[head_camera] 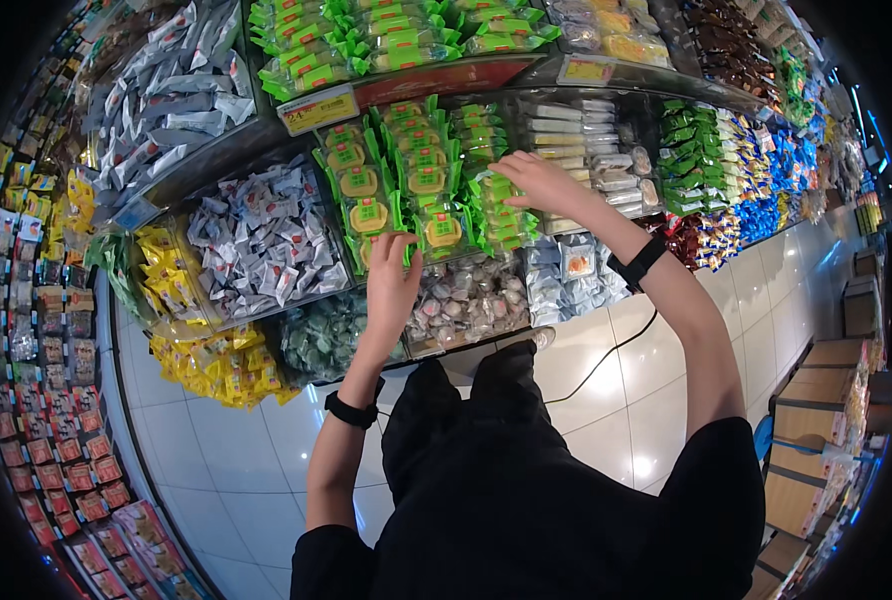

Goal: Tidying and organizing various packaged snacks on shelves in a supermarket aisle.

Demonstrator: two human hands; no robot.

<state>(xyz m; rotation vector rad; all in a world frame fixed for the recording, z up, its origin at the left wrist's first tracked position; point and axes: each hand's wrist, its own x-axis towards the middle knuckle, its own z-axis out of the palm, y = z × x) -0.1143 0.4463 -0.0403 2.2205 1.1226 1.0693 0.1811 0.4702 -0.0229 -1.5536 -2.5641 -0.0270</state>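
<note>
Green-edged packets of round yellow cakes (pixel 368 215) lie in rows in a shop display bin before me. My left hand (pixel 393 274) rests at the front end of the leftmost row, fingers bent over a packet; whether it grips that packet is not plain. Over the right row of green packets (pixel 500 214) reaches my right hand (pixel 539 180), its fingers apart and nothing seen in them. Further green packets (pixel 408 41) fill the upper tier. A yellow price tag (pixel 318 110) hangs on the ledge between the tiers.
Small grey-white packets (pixel 266 232) and yellow packets (pixel 172 270) fill bins on the left. White-wrapped sticks (pixel 558 139) lie right of the cakes. Lower bins hold dark green packets (pixel 326 330) and round wrapped sweets (pixel 476 300). A black cable (pixel 618 346) crosses above the tiled floor.
</note>
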